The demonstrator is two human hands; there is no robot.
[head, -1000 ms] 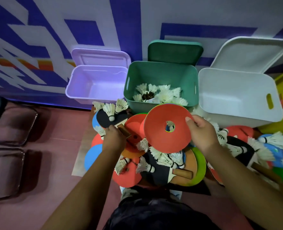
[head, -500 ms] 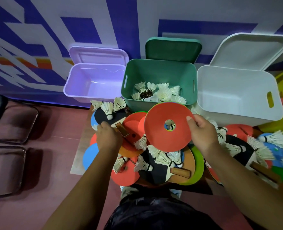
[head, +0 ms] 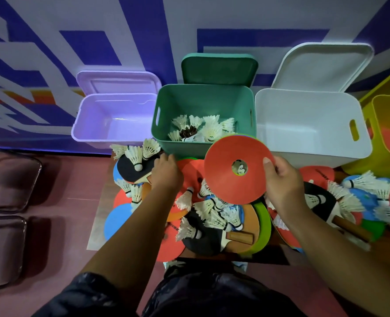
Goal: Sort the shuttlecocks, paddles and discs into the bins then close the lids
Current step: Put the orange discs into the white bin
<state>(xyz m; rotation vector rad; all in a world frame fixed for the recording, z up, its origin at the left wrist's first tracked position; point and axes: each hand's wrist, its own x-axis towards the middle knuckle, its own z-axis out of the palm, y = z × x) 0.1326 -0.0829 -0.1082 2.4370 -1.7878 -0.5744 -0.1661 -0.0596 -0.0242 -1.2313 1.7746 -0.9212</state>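
Observation:
My right hand [head: 283, 184] pinches a red disc [head: 226, 177] by its right edge, thumb on its face; it is held tilted in front of the green bin [head: 166, 133], and a green rim shows behind its top edge. Several shuttlecocks [head: 198, 129] lie in the green bin. My left hand [head: 166, 172] lies over the handle of a black paddle [head: 130, 168] that carries three shuttlecocks. Its fingers bend down out of sight. Below lies a pile of discs, paddles and shuttlecocks [head: 212, 216].
A lavender bin [head: 111, 138] stands left and a white bin [head: 303, 152] right of the green one, all with lids raised against the wall. A yellow bin [head: 386, 115] is at far right. More shuttlecocks and paddles [head: 361, 197] lie right. Chairs [head: 6, 179] stand left.
My left hand has moved forward and right, from beside the paddle's handle to over it. The red disc stays in my right hand, shifted slightly toward the bins.

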